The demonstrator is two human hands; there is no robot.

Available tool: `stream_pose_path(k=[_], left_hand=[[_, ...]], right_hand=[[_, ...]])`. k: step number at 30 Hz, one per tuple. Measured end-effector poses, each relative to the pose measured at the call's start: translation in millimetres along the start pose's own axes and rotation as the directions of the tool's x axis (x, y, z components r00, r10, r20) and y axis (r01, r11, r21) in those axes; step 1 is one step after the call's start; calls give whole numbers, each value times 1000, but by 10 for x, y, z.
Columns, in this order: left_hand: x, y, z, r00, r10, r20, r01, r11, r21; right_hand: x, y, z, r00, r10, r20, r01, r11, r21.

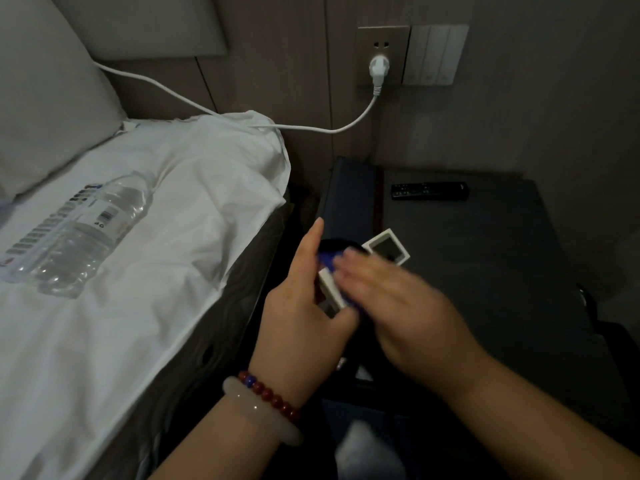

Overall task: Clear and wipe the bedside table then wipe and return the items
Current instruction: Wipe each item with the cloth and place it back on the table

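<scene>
Left hand: the left hand (301, 299) hovered over the near-left corner of the table (485, 271), between it and the bed (156, 271), forefinger stretched upward.
Left grip: held a small white-edged box (330, 289), the thumb curled under its lower end.
Right hand: the right hand (391, 292) lay across the box from the right, blurred by motion.
Right grip: wide, fingers straight and flat, closed round nothing, pressing on the blue cloth (327, 261).
Blue cloth: lay between the right hand and the box, a fold showing beside the fingertips.
Second box: a second box (388, 249), white-framed with a dark face, lay flat on the table just beyond the hands.
Remote: a black remote (429, 191) lay near the table's far edge, well apart from the boxes.
Water bottle: a clear water bottle (76, 233) lay on its side on the white bedding, below a pillow (45, 98).
Wall: a white plug (378, 65) sat in the socket, its cable (207, 109) running left over the bedding.
Left wrist: wore a beaded bracelet (273, 398) and a pale bangle (256, 414).
</scene>
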State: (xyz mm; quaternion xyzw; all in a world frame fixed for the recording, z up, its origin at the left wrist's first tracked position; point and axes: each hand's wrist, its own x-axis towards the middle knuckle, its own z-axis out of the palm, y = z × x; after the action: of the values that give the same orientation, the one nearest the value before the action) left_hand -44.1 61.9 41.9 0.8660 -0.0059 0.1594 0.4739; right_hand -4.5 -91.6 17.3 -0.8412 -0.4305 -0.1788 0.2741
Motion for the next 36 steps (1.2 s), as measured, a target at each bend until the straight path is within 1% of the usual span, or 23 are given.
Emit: stream_pose_path(k=[2,4,5,6,8,9,10,12,13,14,16,17,18,20,21,22,24,28,29,32,33,34,36], left_hand=[[-8,3,-5,999,32,1,-32,999,-20],[-12,11,7,999,41,-8,-41,999,-13],[-8,18,17,999,40,-17,-41,999,-8],[-3,15,25,999,40,-35,-40,999,-1],[-1,6,30,995,50,-88,-50,999,-1],[-9,-3,21,993,56,-106,-57,998,-9],[-16,-17,13,992,62,-109,-64,998,-14],[-34,-30,0,994,58,-87,-59,998,-11],[-43,-20,-11,997,36,-72,-38,999,-32],[-50,-8,-16,998,-4,-62,-1,998,-70],[-37,28,-28,994,-101,-46,91,980,-176],[-25,45,-22,989,-145,-41,132,964,-233],[-16,56,-8,983,-180,-37,163,948,-274],[2,77,23,975,-224,-5,211,927,-311],[11,82,43,972,-233,26,229,918,-322],[17,71,63,968,-240,70,250,913,-324],[22,50,99,956,-251,152,288,901,-323],[-1,26,171,969,-191,158,223,949,-225],[-10,47,192,968,-183,171,219,950,-224],[-9,67,238,952,-205,229,269,916,-298],[12,73,240,943,-224,245,302,885,-355],[24,49,240,936,-226,269,327,842,-430],[55,58,215,873,-308,379,487,600,-634]], right_hand=[[49,278,-76,973,207,-102,-211,977,-24],[88,375,-115,867,470,-164,-466,882,65],[102,300,-102,853,495,-167,-485,869,98],[120,173,-77,879,453,-148,-439,891,114],[57,-70,-5,962,242,-128,-225,965,136],[21,-83,-3,979,157,-134,-141,983,120],[13,-8,-16,981,142,-134,-129,986,103],[7,231,-50,938,303,-166,-291,952,94],[-2,338,-74,875,442,-196,-424,897,126],[0,406,-108,779,590,-213,-558,807,194],[20,425,-177,504,855,-119,-744,500,444],[37,401,-192,386,923,-13,-721,310,620],[47,365,-196,336,935,117,-605,119,787],[86,239,-190,399,848,350,-314,-232,920],[119,171,-180,437,794,423,-231,-356,906],[132,126,-149,458,760,462,-196,-420,886],[168,85,-99,491,750,444,-183,-410,893],[246,35,-136,495,804,329,-312,-189,931],[263,-9,-146,516,799,309,-374,-114,920],[297,-150,-138,590,778,215,-595,239,767],[293,-160,-118,572,801,174,-616,280,736],[291,-149,-121,514,849,125,-606,256,753],[271,-72,-198,355,935,-1,-536,204,819]])
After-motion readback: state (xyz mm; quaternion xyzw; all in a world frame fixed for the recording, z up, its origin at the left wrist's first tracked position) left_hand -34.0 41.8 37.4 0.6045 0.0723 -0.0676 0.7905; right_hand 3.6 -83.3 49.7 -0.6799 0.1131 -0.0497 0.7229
